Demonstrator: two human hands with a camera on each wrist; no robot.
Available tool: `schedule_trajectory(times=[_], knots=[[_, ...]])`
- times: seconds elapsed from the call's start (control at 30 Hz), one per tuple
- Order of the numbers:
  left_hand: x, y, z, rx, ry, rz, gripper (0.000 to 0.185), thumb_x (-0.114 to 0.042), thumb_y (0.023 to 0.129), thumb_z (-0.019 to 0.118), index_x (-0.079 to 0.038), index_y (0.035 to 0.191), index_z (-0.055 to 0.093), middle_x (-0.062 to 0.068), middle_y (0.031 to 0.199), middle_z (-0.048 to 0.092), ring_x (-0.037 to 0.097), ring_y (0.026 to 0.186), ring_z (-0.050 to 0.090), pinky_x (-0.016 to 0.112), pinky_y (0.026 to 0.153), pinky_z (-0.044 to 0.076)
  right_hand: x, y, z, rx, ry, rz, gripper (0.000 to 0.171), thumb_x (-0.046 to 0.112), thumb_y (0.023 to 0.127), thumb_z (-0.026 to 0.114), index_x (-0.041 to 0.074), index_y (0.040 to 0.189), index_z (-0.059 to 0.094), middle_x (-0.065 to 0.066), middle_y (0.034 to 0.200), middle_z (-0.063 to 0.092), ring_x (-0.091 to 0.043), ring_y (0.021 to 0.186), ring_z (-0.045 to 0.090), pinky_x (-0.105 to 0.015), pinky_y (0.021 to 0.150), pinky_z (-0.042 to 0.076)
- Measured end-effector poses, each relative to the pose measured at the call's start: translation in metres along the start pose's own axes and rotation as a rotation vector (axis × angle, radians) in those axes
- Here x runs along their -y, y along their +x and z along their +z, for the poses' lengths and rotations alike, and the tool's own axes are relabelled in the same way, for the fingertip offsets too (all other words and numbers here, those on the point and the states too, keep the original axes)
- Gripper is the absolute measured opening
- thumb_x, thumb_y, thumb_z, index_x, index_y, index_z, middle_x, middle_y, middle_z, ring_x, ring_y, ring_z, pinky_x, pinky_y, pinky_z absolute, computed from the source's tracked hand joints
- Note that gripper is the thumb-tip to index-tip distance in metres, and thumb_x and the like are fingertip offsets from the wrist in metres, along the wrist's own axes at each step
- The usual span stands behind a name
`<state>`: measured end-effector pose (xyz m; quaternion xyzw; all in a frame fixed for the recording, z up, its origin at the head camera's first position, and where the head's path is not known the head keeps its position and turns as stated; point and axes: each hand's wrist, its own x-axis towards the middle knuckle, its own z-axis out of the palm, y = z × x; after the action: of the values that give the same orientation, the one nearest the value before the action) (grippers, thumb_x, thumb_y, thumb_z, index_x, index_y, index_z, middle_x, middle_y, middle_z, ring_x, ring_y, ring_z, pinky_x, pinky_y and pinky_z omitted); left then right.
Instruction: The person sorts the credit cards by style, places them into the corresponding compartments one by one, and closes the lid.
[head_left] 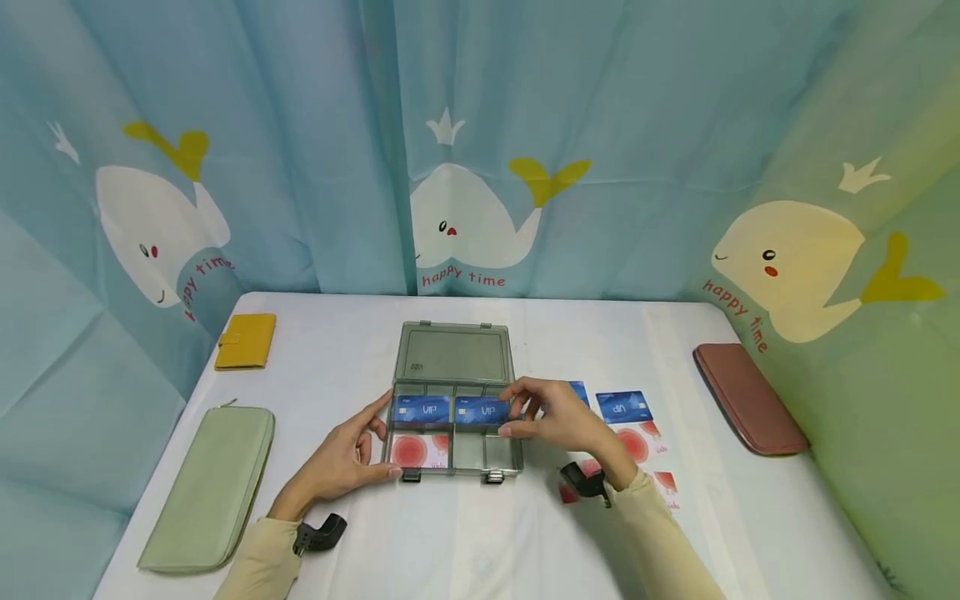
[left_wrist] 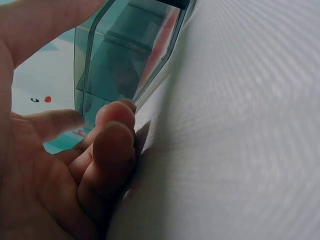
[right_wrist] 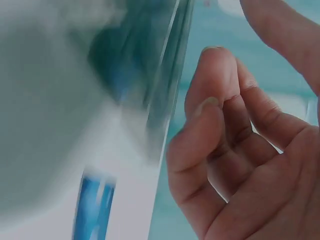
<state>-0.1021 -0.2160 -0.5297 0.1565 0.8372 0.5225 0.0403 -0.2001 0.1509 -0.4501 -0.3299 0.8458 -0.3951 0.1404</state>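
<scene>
Step in hand looks like sorting cards into the clear box (head_left: 452, 417) that sits open mid-tabletop (head_left: 360, 350), lid laid back flat away from the person. Right hand (head_left: 553, 415) is at the box's right edge, thumb and fingers pinching the second blue card (head_left: 482, 410) as it goes into the upper middle slot; its grip is closed on that card. Right wrist view is too blurred to confirm more than curled fingers next to the box wall. Left hand (head_left: 347, 457) rests against the box's left side, fingers straight, steadying it; the grip is open and holds nothing. Left wrist view shows those fingers (left_wrist: 111, 145) lying on the tabletop against the box corner.

Next move, as a judgement: seat the blue card flat, let go, then reach right for another loose card, matching colour to row.

Counts:
- Box: one, with one first blue card (head_left: 422, 409) in the upper left slot and one red card (head_left: 418, 451) in the lower left slot.
- Blue cards: two in the box, one loose blue card (head_left: 623, 406) clear on the right, another partly hidden behind the right hand.
- Loose red cards (head_left: 643, 442): about three on the right, partly covered by the wrist, so not sure.
- Wallets: green wallet (head_left: 210, 487) near left, yellow wallet (head_left: 245, 340) far left, brown wallet (head_left: 748, 398) right; three in all.
</scene>
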Motion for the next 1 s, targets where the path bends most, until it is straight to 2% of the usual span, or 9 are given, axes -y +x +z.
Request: schedule_trajectory(times=[0.17,0.27,0.43,0.57,0.73,0.87,1.0], knots=[[0.001,-0.003,0.003,0.008,-0.005,-0.004,0.106,-0.024,0.083,0.092,-0.004,0.167,0.030,0.010,0.107,0.060,0.001,0.058,0.046,0.022,0.055,0.042,-0.032,-0.036,-0.024,-0.131,-0.047,0.086,0.041,0.026,0.085,0.092,0.006,0.117,0.075,0.002,0.091,0.071,-0.010,0.077,0.065,-0.029,0.069,0.054],[0.002,-0.005,0.004,0.008,-0.008,-0.006,0.106,-0.024,0.083,0.092,-0.004,0.167,0.030,0.009,0.107,0.060,0.001,0.059,0.047,0.022,0.055,0.042,-0.049,-0.059,-0.037,-0.198,-0.086,0.175,0.040,0.027,0.086,0.091,0.007,0.116,0.075,0.001,0.094,0.071,-0.010,0.080,0.066,-0.028,0.071,0.053],[0.003,-0.006,0.004,0.002,-0.007,-0.003,0.105,-0.025,0.084,0.092,-0.004,0.167,0.030,0.009,0.108,0.060,0.001,0.059,0.048,0.022,0.055,0.043,-0.070,-0.092,-0.059,-0.290,-0.173,0.341,0.044,0.035,0.086,0.091,0.007,0.117,0.074,-0.005,0.099,0.073,-0.017,0.088,0.066,-0.025,0.071,0.053],[0.004,-0.005,0.002,-0.001,-0.014,0.003,0.105,-0.024,0.083,0.092,-0.004,0.167,0.030,0.009,0.108,0.060,0.001,0.058,0.048,0.022,0.055,0.043,-0.082,-0.115,-0.074,-0.328,-0.256,0.485,0.056,0.041,0.084,0.091,0.002,0.121,0.073,-0.016,0.108,0.074,-0.029,0.097,0.066,-0.031,0.071,0.052],[0.004,-0.004,0.001,-0.002,-0.026,0.012,0.105,-0.022,0.083,0.092,-0.003,0.167,0.030,0.011,0.108,0.060,0.001,0.058,0.047,0.023,0.054,0.043,-0.094,-0.137,-0.085,-0.311,-0.329,0.642,0.071,0.052,0.082,0.089,-0.002,0.123,0.069,-0.023,0.116,0.071,-0.037,0.103,0.066,-0.039,0.076,0.051],[0.003,-0.003,0.001,-0.006,-0.030,0.024,0.105,-0.021,0.083,0.092,-0.001,0.166,0.030,0.011,0.107,0.060,0.001,0.058,0.047,0.022,0.053,0.043,-0.101,-0.146,-0.085,-0.268,-0.298,0.741,0.083,0.061,0.080,0.088,-0.004,0.126,0.064,-0.026,0.117,0.068,-0.038,0.105,0.064,-0.045,0.081,0.054],[0.001,-0.001,0.002,-0.004,-0.037,0.031,0.105,-0.020,0.084,0.092,-0.001,0.166,0.030,0.012,0.107,0.060,0.001,0.058,0.047,0.022,0.054,0.043,-0.100,-0.151,-0.082,-0.257,-0.283,0.824,0.099,0.069,0.076,0.087,-0.009,0.130,0.057,-0.034,0.123,0.062,-0.046,0.109,0.059,-0.058,0.088,0.053]])
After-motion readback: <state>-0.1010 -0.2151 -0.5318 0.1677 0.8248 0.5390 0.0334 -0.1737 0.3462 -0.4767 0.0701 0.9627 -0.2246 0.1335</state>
